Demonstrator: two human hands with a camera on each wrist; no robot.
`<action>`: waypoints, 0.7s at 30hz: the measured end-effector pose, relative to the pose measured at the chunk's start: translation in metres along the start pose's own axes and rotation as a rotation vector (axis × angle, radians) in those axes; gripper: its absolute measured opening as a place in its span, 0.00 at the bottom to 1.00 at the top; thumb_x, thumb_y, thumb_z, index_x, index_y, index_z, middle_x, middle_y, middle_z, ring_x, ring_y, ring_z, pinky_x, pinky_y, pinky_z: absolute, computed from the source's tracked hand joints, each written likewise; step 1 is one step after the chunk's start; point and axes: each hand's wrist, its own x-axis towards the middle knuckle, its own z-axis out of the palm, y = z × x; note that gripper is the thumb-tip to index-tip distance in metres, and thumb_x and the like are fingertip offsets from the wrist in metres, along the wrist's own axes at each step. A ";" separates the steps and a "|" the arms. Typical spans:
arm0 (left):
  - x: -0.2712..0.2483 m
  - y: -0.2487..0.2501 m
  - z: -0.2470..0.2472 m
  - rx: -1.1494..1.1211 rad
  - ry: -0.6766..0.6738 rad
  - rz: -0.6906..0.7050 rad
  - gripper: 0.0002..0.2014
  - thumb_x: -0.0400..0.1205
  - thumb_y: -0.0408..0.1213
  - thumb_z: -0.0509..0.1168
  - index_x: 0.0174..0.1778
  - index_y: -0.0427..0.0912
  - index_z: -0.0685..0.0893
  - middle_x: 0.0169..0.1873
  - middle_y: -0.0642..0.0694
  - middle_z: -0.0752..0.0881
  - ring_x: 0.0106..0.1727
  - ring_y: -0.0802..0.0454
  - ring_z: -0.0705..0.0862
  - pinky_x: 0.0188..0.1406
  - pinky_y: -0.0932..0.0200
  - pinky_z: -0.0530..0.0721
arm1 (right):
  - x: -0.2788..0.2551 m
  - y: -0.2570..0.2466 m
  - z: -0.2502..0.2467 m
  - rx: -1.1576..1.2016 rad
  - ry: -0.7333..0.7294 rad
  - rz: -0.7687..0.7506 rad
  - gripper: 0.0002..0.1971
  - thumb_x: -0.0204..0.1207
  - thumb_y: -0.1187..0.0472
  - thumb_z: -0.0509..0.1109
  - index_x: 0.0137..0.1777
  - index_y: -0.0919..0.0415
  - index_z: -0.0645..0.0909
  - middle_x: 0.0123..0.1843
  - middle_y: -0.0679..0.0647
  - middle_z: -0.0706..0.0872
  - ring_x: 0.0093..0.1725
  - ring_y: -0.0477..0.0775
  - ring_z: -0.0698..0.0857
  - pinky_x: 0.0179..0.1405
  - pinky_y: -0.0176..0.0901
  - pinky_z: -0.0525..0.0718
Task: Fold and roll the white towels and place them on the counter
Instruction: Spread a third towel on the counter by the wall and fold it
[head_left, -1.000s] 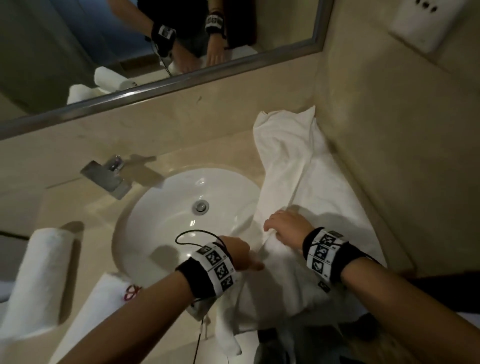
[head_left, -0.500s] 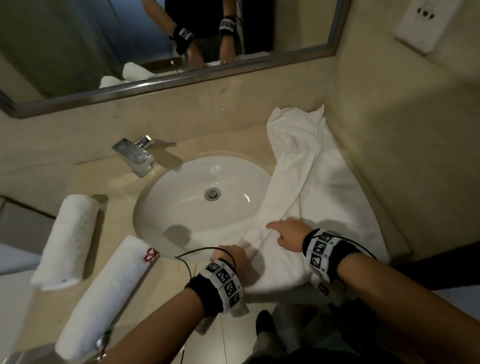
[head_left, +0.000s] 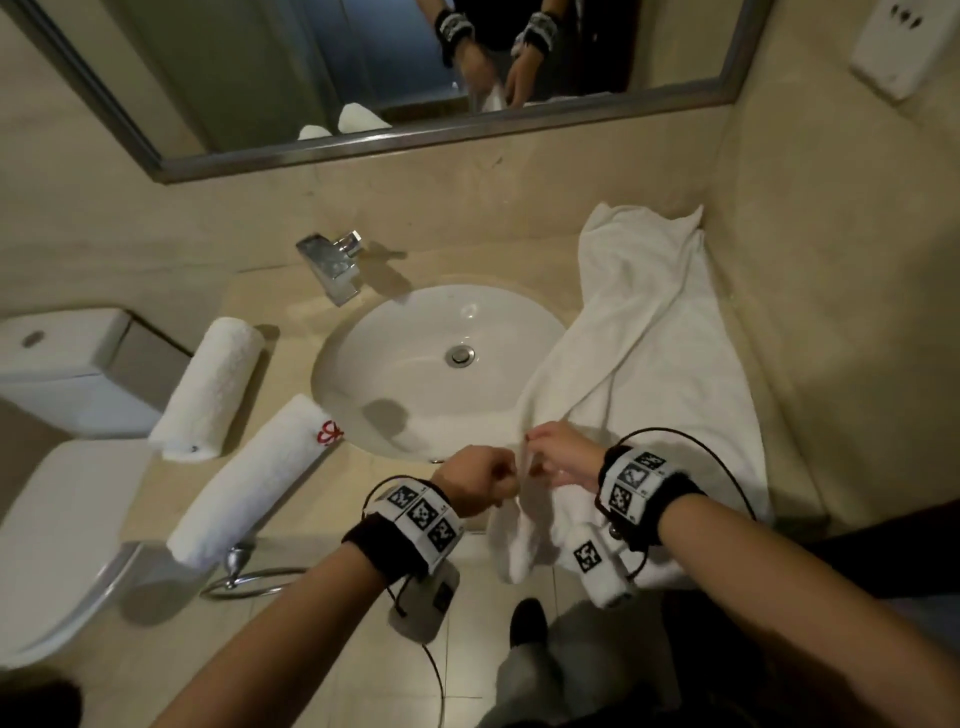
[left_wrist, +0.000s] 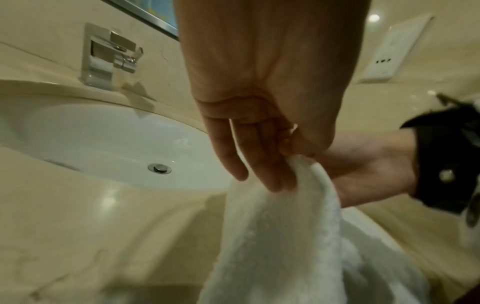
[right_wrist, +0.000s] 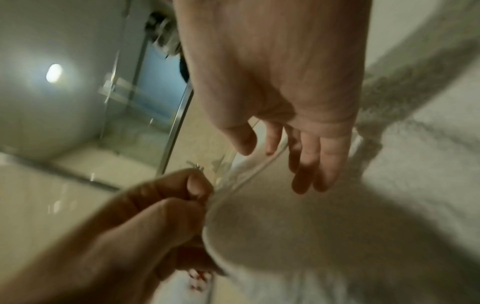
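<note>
2 rolled towels already sit on the counter (head_left: 260, 291) left of the sink (head_left: 415, 332): the plain roll (head_left: 208, 387) nearer the wall, and the logo roll (head_left: 249, 483) w/ a red mark at its end, nearer the front edge, overhanging it a bit. So 2 look done; judging by that, the 3rd is the 1 in hand. That loose towel (head_left: 654, 364) is spread along the right side of the counter, its far end bunched up against the back wall & corner, its left edge lapping over the sink rim, its near end hanging off the front edge toward the floor. It's not folded flat yet, no roll started; fold, roll & placing seem left for it. Grip: left hand (head_left: 478, 480) is clenched on the towel's near edge, thumb against curled fingers, cloth pinched between; the left wrist view shows fabric dropping straight from the fingertips (left_wrist: 272, 181). Right hand (head_left: 563, 457) is right beside it, nearly touching, fingers bent toward the same edge. In the right wrist view its fingers (right_wrist: 319, 160) look fairly extended over the cloth & the thumb apart, so whether it's actually pinching the hem or just touching it, can't tell; the view is blurred.
</note>
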 end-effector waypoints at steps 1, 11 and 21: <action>-0.004 0.007 0.001 -0.047 0.044 0.027 0.05 0.77 0.32 0.64 0.37 0.44 0.79 0.35 0.40 0.87 0.38 0.45 0.87 0.40 0.63 0.81 | -0.007 0.002 -0.002 0.142 0.021 0.012 0.11 0.83 0.65 0.59 0.63 0.64 0.72 0.42 0.56 0.77 0.37 0.52 0.79 0.33 0.44 0.80; -0.004 0.098 0.038 -0.153 0.180 0.173 0.13 0.76 0.32 0.68 0.27 0.45 0.75 0.26 0.47 0.77 0.30 0.54 0.72 0.33 0.65 0.69 | -0.070 0.016 -0.078 0.175 0.284 -0.266 0.10 0.80 0.70 0.59 0.55 0.58 0.65 0.50 0.61 0.74 0.34 0.55 0.76 0.20 0.37 0.78; 0.018 0.177 0.111 -0.076 0.032 0.165 0.10 0.78 0.41 0.62 0.44 0.38 0.83 0.44 0.38 0.86 0.46 0.46 0.80 0.50 0.57 0.76 | -0.102 0.098 -0.165 0.059 0.626 -0.250 0.20 0.75 0.78 0.57 0.63 0.60 0.69 0.65 0.63 0.77 0.58 0.63 0.80 0.52 0.45 0.82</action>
